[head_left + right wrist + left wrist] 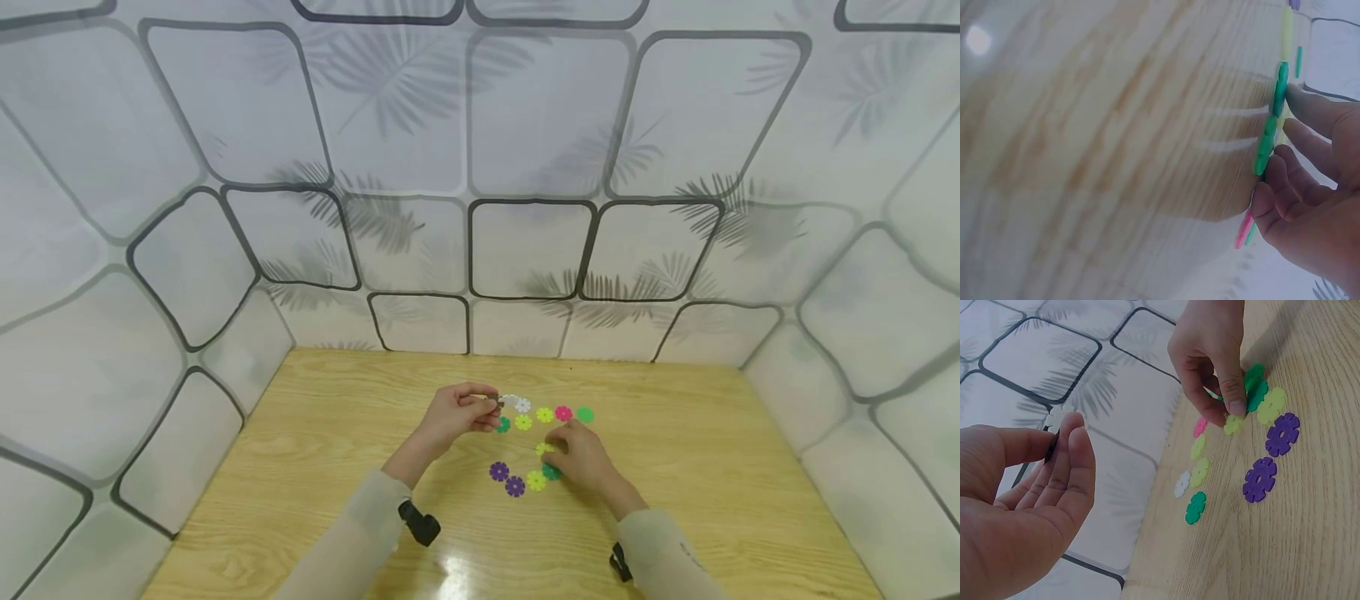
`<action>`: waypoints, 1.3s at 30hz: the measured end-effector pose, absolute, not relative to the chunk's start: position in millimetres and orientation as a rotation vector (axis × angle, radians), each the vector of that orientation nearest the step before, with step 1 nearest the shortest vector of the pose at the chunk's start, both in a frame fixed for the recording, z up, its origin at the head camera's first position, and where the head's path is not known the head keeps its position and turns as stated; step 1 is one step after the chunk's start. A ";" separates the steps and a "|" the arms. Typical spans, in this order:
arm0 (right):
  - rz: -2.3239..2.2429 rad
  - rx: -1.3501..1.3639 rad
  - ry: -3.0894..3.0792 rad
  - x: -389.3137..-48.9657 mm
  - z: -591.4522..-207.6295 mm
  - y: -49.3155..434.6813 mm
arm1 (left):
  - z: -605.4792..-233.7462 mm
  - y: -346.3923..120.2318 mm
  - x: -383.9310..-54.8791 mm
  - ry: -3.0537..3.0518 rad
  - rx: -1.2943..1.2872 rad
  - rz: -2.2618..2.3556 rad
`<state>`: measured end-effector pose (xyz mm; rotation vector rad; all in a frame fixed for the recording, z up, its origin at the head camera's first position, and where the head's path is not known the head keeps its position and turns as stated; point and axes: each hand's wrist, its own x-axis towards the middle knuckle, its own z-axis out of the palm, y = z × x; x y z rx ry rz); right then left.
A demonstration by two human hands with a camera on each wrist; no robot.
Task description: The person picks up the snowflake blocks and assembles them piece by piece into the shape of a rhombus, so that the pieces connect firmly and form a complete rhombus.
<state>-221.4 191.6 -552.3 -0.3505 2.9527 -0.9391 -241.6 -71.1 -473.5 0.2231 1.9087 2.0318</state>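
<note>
My left hand (459, 410) is raised over the table, pinching a dark flower-shaped plastic disc (1052, 447) between thumb and fingers. A white notched disc (1057, 417) shows beyond those fingertips. Low over the tabletop, my right hand (581, 457) has its thumb and fingers around a yellow flower-shaped disc (1233, 424). Two green discs (1265, 145) stand beside the right fingertips, partly covered by the hand in the head view. Nearby lie another yellow disc (536, 481) and two purple discs (514, 486).
Farther back on the wooden table (337, 467) lie a green disc (503, 425), yellow discs (523, 422), a white disc (522, 405), a pink disc (563, 413) and a light green disc (585, 415). A patterned wall (517, 333) encloses the back and sides.
</note>
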 end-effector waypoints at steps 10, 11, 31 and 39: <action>-0.986 -0.300 2.946 -223.0 -550.7 186.9 | -474.1 -72.4 -242.3 1.918 0.219 2.035; -0.997 -0.292 2.945 -223.0 -550.7 186.3 | -474.3 -72.4 -242.4 1.917 0.217 2.037; -1.316 -0.346 2.879 -221.6 -506.9 180.7 | -471.0 -74.3 -243.2 1.922 0.180 2.045; -1.479 -0.287 2.733 -223.4 -490.3 175.2 | -470.4 -74.2 -242.8 1.928 0.182 2.053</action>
